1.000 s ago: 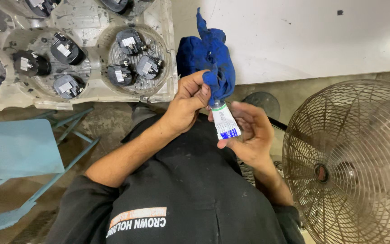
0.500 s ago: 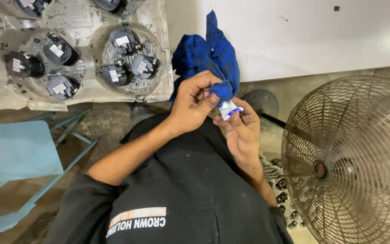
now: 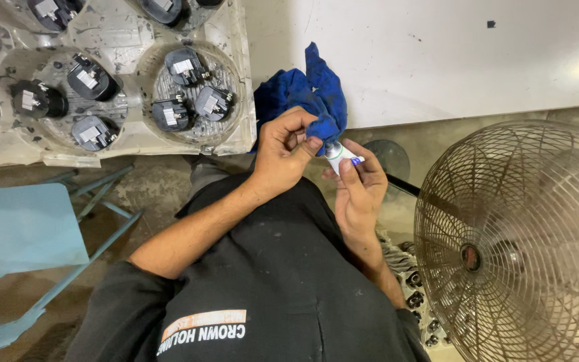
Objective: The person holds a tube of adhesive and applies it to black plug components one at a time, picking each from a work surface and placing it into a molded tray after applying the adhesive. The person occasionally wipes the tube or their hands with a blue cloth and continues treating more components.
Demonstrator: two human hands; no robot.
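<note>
Gripping a blue rag (image 3: pixel 309 100) in the left hand (image 3: pixel 283 151), thumb and fingers pinched closed on the cloth and pressing it onto the top end of a small white tube (image 3: pixel 338 155). Right hand (image 3: pixel 356 191) is closed round the tube's lower part, fingers wrapped over it, a blue mark showing at the fingertips. The tube sits between both hands, held up in front of the chest, just below the edge of the white tabletop (image 3: pixel 450 60). It is tilted, top end toward the rag. Rag bunched so that a wad meets the tube tip while the loose rest hangs up and back over the tabletop edge; looks like a wiping or twisting grip, can't tell which. Whether a cap is under the cloth is hidden.

Left forearm comes in from lower left, wrist bent inward, knuckles up. Right forearm rises from the lower right, wrist cocked so the palm faces the left hand. Both elbows are tucked near the dark shirt (image 3: pixel 269 288).

Around: moulded tray (image 3: pixel 236 134) at upper left with round wells holding black parts (image 3: pixel 185 67), well apart from the hands. Wire fan guard (image 3: pixel 524 241) at right, near the right forearm. Light blue folding chair (image 3: pixel 21 228) at lower left. More small black parts (image 3: pixel 413 281) on the floor by the fan.
</note>
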